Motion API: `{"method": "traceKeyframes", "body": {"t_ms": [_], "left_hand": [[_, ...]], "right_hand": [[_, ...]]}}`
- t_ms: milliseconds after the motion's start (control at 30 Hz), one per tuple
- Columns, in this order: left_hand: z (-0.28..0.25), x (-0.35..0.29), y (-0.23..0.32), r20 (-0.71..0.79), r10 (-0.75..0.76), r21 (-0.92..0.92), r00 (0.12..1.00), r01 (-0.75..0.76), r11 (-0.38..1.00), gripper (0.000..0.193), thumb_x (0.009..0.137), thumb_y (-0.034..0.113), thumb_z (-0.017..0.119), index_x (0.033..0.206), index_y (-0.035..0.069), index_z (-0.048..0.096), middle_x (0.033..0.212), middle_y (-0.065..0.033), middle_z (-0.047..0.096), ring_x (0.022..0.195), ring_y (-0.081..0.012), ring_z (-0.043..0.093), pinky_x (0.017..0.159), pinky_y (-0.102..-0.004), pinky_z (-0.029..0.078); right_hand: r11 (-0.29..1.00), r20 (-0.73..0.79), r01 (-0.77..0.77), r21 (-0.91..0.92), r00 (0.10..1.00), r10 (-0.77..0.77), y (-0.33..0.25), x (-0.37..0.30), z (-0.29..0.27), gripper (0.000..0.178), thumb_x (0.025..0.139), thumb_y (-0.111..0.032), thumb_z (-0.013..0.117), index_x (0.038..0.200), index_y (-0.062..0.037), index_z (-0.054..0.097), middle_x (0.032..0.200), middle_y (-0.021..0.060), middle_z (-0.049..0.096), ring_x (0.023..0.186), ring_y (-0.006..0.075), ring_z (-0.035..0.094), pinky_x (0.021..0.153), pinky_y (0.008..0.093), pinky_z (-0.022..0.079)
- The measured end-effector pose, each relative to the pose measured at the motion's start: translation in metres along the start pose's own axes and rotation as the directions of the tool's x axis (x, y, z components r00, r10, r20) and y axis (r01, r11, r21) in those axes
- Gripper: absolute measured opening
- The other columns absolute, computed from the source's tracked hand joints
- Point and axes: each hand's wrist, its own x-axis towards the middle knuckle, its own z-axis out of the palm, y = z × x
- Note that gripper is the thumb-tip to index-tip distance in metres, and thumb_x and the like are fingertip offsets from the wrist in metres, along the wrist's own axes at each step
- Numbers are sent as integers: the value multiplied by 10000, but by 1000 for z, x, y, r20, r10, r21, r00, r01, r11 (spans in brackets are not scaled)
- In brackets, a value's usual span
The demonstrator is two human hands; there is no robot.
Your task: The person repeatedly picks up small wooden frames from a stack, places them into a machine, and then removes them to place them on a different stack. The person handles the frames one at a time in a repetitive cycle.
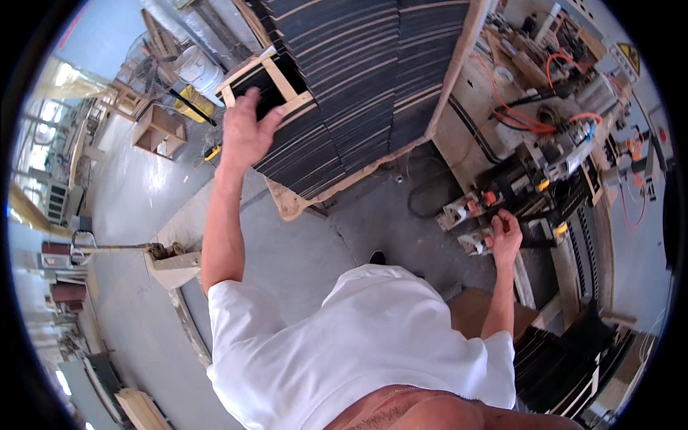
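Note:
At the upper left my left hand [249,132] reaches out with fingers spread, slightly blurred. It is at the near-left edge of a pale wooden frame [281,80] with a dark inside, and I cannot tell if it touches. The frame rests on a tall stack of thin black panels [344,93] with light edges showing between them. To the right, my right hand [507,233] has its fingers curled in beside the front of a bench machine [516,190]. Its fingertips are next to a small clamp-like metal part [473,242]; whatever they pinch is hidden.
A wooden pallet board [288,204] juts out under the stack. Orange air hoses [527,123] run over the machine. A yellow bucket [193,104] and an open wooden box [159,132] stand far left. More black panels [552,365] lie at lower right.

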Motion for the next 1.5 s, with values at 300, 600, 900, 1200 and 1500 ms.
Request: {"method": "traceKeyframes", "body": {"t_ms": [300, 600, 900, 1200, 1500], "left_hand": [[25, -21, 30, -34, 68, 112, 997, -64, 992, 481, 811, 287, 724, 1199, 35, 590, 938, -196, 664, 891, -399, 612, 811, -459, 473], [72, -62, 174, -235, 46, -442, 971, -149, 885, 296, 936, 153, 614, 1178, -18, 606, 1086, -144, 668, 1003, -257, 635, 897, -358, 489], [274, -161, 403, 557, 464, -822, 689, 381, 423, 324, 971, 170, 581, 1221, -36, 573, 1098, -134, 672, 1029, -183, 637, 924, -302, 497], [418, -88, 592, 679, 546, -696, 490, 667, 267, 409, 964, 321, 589, 1209, -6, 572, 1127, -83, 660, 1020, -173, 626, 851, -302, 500], [556, 8, 719, 836, 425, -394, 346, 919, 27, 806, 941, 479, 557, 1474, -34, 235, 1485, -255, 313, 1334, -384, 395, 1089, -469, 382]], "right_hand": [[993, -34, 27, 113, 999, -23, 27, -38, -43, 173, 907, -57, 636, 1053, 36, 638, 910, 44, 639, 803, 97, 584, 740, 233, 483], [972, -257, 50, -229, 960, -110, -48, -102, -159, 242, 819, -56, 712, 1044, -42, 624, 1170, 111, 632, 964, 261, 644, 776, 328, 532], [649, -636, -279, -708, 652, -413, -131, -217, -321, 341, 777, -88, 755, 1098, -55, 647, 1237, 124, 611, 1137, 299, 574, 946, 379, 460], [536, -874, -778, -327, 465, 142, -109, -266, -371, 256, 894, -172, 638, 1133, -90, 598, 834, 98, 642, 705, 221, 609, 662, 330, 472], [630, -889, -672, -388, 453, -64, -152, -218, -331, 245, 843, -20, 683, 1082, -32, 635, 965, 84, 667, 877, 173, 617, 755, 290, 499]]}}
